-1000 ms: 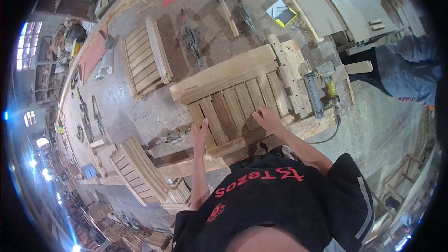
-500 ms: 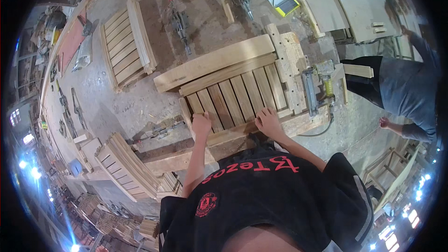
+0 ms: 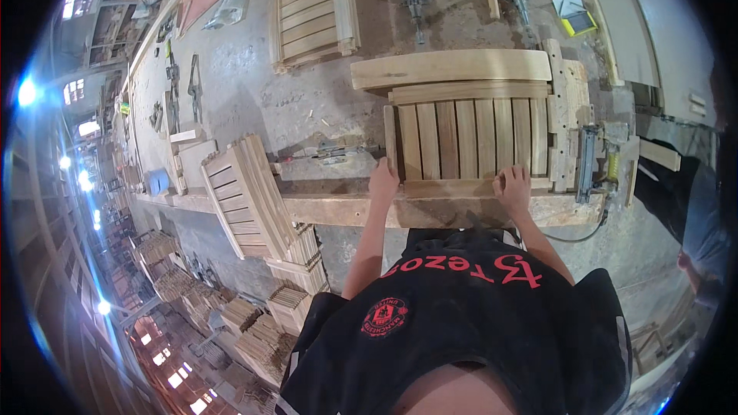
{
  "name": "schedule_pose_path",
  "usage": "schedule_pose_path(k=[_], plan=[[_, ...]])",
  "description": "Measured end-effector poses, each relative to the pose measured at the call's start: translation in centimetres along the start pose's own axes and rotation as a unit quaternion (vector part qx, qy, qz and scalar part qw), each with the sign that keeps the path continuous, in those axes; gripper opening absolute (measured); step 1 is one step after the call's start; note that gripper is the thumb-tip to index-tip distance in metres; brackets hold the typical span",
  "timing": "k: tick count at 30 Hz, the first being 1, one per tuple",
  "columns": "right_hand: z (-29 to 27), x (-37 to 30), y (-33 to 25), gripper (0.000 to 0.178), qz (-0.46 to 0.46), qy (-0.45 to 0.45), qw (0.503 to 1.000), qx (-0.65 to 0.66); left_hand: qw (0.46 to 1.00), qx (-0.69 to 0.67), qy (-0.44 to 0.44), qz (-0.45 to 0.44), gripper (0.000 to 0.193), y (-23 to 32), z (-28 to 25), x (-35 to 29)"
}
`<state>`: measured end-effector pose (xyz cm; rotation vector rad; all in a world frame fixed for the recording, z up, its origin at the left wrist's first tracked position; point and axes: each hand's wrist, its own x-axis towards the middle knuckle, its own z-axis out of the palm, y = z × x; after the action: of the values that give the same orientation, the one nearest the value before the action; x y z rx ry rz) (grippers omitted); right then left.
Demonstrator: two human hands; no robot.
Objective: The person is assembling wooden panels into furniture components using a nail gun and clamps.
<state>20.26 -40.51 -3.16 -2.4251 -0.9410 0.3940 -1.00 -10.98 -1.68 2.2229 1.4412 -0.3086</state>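
Note:
A slatted wooden panel (image 3: 468,141) lies flat on the worktable in front of me, its slats running away from me between a near and a far rail. At its near left corner my left hand (image 3: 383,182) closes around the end piece (image 3: 391,142). The fingers of my right hand (image 3: 513,189) curl over the near rail (image 3: 450,188), toward the panel's right side. Beyond the far rail lies a wide, slightly curved board (image 3: 453,68). A drilled upright wooden strip (image 3: 560,123) stands along the right end of the panel.
A metal clamp device (image 3: 589,161) sits right of the panel, with a hose below. Bar clamps (image 3: 330,154) lie to the left, near stacked slatted panels (image 3: 244,196). Another slatted panel (image 3: 306,11) lies farther back. A co-worker (image 3: 696,223) stands at the right.
The view has swung left, so the table appears farther right and straighter. My left hand has shifted from the slats to the panel's left corner. My right hand stays at the near rail.

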Motion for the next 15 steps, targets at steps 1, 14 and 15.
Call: schedule_pose_path(k=[1, 14, 15], plan=[[0.0, 0.0, -0.2, 0.017, 0.004, 0.006, 1.000, -0.007, 0.999, -0.035, -0.008, 0.039, 0.035, 0.1, 0.3, 0.2], [1.5, -0.5, 0.3, 0.014, -0.005, 0.054, 0.997, -0.046, 0.990, -0.111, 0.016, 0.084, 0.027, -2.6, -4.5, 5.1], [1.5, -1.4, 1.4, 0.015, 0.020, 0.047, 0.996, -0.076, 0.996, -0.070, 0.062, 0.008, 0.027, -2.9, -5.9, 6.0]])
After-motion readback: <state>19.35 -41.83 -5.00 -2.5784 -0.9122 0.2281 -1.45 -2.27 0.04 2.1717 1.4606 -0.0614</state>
